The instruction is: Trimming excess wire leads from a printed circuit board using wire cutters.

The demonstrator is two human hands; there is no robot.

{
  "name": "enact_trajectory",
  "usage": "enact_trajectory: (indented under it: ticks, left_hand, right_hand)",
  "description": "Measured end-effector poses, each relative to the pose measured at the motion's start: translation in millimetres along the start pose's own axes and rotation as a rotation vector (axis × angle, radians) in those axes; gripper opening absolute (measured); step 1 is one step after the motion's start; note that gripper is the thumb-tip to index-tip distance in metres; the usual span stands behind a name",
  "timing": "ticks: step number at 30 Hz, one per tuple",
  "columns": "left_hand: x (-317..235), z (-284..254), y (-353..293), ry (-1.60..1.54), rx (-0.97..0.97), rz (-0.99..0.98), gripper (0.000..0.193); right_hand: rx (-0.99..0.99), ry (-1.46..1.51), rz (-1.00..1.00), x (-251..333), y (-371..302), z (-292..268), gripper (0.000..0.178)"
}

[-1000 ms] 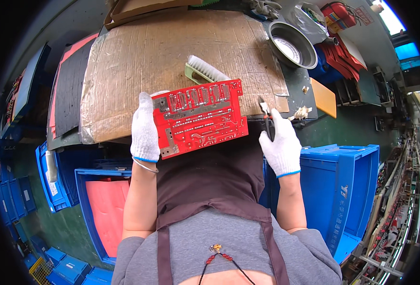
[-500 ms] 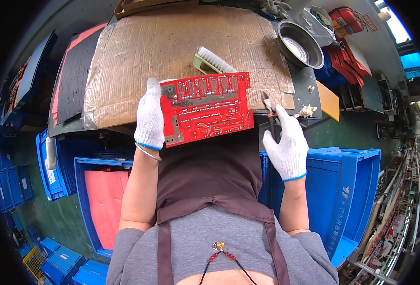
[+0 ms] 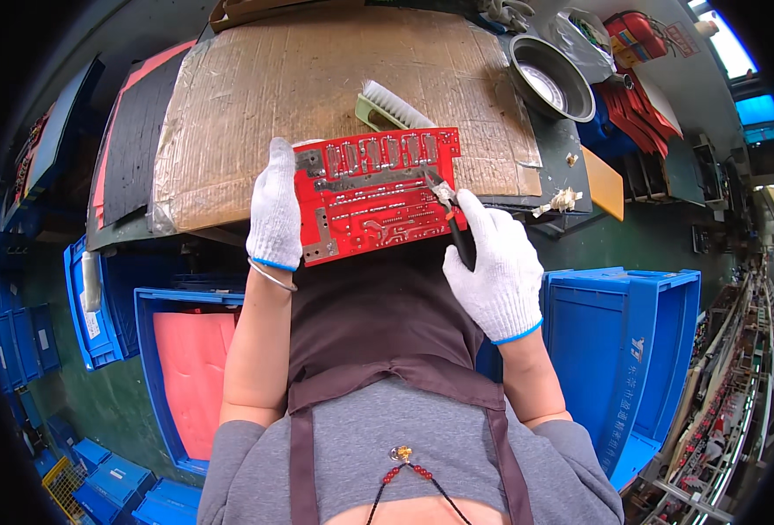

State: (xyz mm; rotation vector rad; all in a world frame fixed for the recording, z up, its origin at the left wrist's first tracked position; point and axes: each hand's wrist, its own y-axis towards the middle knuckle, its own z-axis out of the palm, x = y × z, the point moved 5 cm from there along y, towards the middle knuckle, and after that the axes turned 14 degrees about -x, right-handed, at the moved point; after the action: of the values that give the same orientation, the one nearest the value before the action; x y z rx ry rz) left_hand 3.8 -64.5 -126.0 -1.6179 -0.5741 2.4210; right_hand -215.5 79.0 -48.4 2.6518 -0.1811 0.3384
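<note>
My left hand [image 3: 275, 210], in a white knit glove, grips the left edge of a red circuit board [image 3: 378, 197]. The board is held up above my lap at the table's near edge, its soldered side facing me. In my gloved right hand [image 3: 496, 267] is a pair of cutting pliers [image 3: 451, 214] with dark handles and a bit of orange near the joint. The plier jaws lie over the board's right part, by the row of solder pads; whether they touch it I cannot tell. Behind the board's top edge lies a green brush [image 3: 391, 107] with white bristles.
A flattened cardboard sheet [image 3: 343, 57] covers the table. At its right stand a round metal bowl [image 3: 551, 79] and some pale scraps [image 3: 562, 203]. Blue crates flank me: the left crate [image 3: 146, 350] holds pink sheets [image 3: 196, 376], and another crate [image 3: 614, 350] stands at the right.
My right hand has moved left with the pliers, from beside the board to over its right part. The board has barely shifted in my left hand.
</note>
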Motion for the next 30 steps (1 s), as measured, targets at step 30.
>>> enact_trajectory:
  ticks: [30]
  left_hand:
    - [2, -3, 4, 0.017, 0.034, 0.034, 0.065]
  right_hand:
    - [0.087, -0.063, 0.023, 15, 16, 4, 0.067]
